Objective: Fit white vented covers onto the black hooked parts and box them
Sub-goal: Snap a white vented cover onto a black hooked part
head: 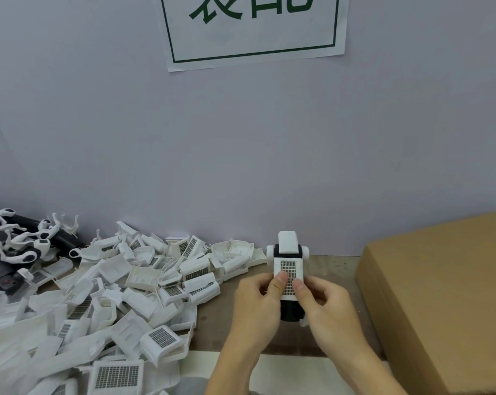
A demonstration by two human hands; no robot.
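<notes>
Head view: white vented cover (288, 270) gripped between left hand (256, 306) and right hand (326, 306).

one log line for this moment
left hand: holds part | right hand: holds part | white vented cover: under both thumbs | cardboard box: right

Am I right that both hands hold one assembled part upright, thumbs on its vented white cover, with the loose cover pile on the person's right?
Not quite. In the head view the loose cover pile lies on the person's left; the cardboard box is on the right. The rest holds: left hand and right hand hold the assembled part upright, thumbs on its vented white cover.
</notes>
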